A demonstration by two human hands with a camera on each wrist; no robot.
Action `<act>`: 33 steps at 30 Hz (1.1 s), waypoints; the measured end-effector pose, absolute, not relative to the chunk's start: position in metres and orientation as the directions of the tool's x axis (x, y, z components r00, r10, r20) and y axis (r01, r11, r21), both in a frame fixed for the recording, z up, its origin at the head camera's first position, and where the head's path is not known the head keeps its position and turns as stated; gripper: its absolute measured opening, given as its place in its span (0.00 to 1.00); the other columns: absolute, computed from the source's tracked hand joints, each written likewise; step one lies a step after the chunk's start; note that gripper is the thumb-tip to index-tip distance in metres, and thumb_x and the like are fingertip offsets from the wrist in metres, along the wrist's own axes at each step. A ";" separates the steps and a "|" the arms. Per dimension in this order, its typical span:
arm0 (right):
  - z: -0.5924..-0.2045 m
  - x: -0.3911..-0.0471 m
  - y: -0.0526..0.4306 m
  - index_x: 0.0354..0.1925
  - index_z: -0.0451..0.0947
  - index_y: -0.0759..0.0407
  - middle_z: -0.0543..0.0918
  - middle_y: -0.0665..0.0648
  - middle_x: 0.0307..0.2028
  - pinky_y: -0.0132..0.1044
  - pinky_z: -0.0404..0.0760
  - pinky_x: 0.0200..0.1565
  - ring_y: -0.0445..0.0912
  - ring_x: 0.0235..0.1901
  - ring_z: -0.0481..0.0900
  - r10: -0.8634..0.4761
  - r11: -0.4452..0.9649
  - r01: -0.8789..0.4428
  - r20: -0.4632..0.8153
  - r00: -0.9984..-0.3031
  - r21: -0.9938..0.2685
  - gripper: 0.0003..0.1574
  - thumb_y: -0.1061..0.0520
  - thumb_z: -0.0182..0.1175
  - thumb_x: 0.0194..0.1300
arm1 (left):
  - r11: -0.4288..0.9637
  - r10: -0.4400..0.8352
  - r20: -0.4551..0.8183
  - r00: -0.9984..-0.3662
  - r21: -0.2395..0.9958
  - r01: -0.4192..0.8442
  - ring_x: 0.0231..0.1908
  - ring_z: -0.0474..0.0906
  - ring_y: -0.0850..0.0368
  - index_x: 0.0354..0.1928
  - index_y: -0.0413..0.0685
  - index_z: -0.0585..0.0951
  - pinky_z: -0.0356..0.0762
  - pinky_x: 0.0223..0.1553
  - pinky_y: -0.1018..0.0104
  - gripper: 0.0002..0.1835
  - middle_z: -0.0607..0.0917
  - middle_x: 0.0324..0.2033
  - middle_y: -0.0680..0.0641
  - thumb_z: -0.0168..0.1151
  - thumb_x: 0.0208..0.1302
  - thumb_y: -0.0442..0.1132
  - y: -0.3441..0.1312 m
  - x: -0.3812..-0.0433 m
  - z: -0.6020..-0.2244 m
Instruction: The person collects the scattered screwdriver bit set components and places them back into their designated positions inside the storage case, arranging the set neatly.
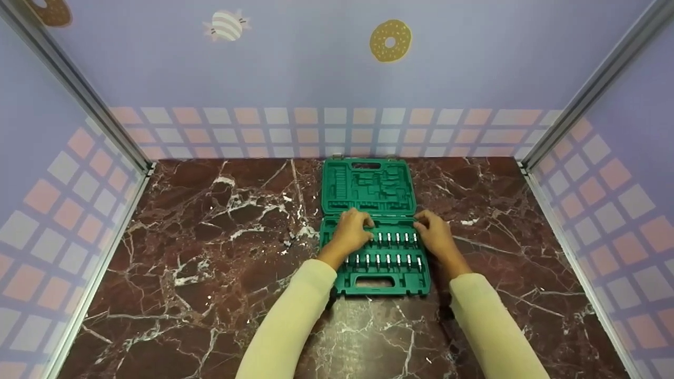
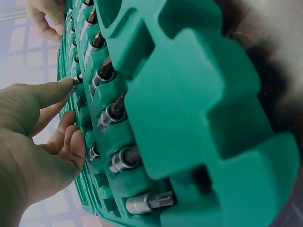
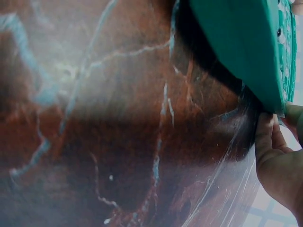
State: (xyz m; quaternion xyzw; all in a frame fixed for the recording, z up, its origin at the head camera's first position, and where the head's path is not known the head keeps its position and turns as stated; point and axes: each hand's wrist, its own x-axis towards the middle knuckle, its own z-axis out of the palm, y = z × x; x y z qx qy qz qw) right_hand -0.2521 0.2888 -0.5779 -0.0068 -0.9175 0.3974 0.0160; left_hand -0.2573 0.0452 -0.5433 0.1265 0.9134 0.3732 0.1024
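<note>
An open green plastic tool case [image 1: 374,283] lies on the table, its lid [image 1: 368,208] folded back toward the far wall. Two rows of silver bit sockets [image 1: 388,260] sit in the molded slots of its base. My left hand [image 1: 352,231] is over the left part of the far row. In the left wrist view, its thumb and a finger pinch a small bit socket [image 2: 77,80] at its slot; the fingertips partly hide it. With thumb above and fingers against the side, my right hand [image 1: 435,234] grips the case's right edge near the hinge.
The dark red marbled table [image 1: 221,273] extends around the case. A purple back wall [image 1: 305,68] with a checked band stands behind it. Side walls with metal corner strips [image 1: 584,79] bound the space left and right.
</note>
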 end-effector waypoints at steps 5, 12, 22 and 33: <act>-0.578 -0.251 0.288 0.54 0.79 0.66 0.85 0.70 0.48 0.59 0.81 0.51 0.63 0.48 0.83 0.026 0.683 0.016 0.003 -1.000 -0.730 0.12 0.62 0.57 0.76 | 0.700 0.322 -0.087 -0.943 0.692 0.175 0.53 0.75 0.47 0.49 0.45 0.87 0.78 0.54 0.51 0.12 0.83 0.47 0.43 0.74 0.64 0.38 0.041 -0.261 -0.545; -0.579 -0.251 0.286 0.55 0.79 0.65 0.85 0.70 0.47 0.57 0.81 0.49 0.61 0.46 0.83 0.020 0.680 0.018 -0.006 -1.000 -0.733 0.13 0.62 0.57 0.77 | 0.716 0.341 -0.095 -0.935 0.671 0.193 0.52 0.77 0.49 0.48 0.47 0.89 0.80 0.54 0.54 0.12 0.84 0.46 0.45 0.74 0.64 0.39 0.037 -0.264 -0.547; -0.577 -0.251 0.288 0.55 0.79 0.65 0.85 0.70 0.48 0.59 0.81 0.52 0.63 0.49 0.83 0.034 0.684 0.015 0.011 -0.999 -0.729 0.12 0.63 0.57 0.76 | 0.730 0.272 -0.055 -0.961 0.662 0.169 0.52 0.77 0.49 0.45 0.48 0.90 0.81 0.53 0.53 0.09 0.88 0.45 0.47 0.74 0.63 0.38 0.048 -0.260 -0.546; -0.580 -0.252 0.288 0.54 0.79 0.65 0.85 0.69 0.48 0.57 0.81 0.51 0.62 0.48 0.83 0.034 0.674 0.019 0.005 -0.999 -0.739 0.12 0.63 0.57 0.76 | 0.721 0.208 -0.012 -0.978 0.678 0.145 0.49 0.77 0.48 0.41 0.48 0.91 0.80 0.53 0.50 0.06 0.87 0.42 0.47 0.75 0.62 0.35 0.052 -0.256 -0.548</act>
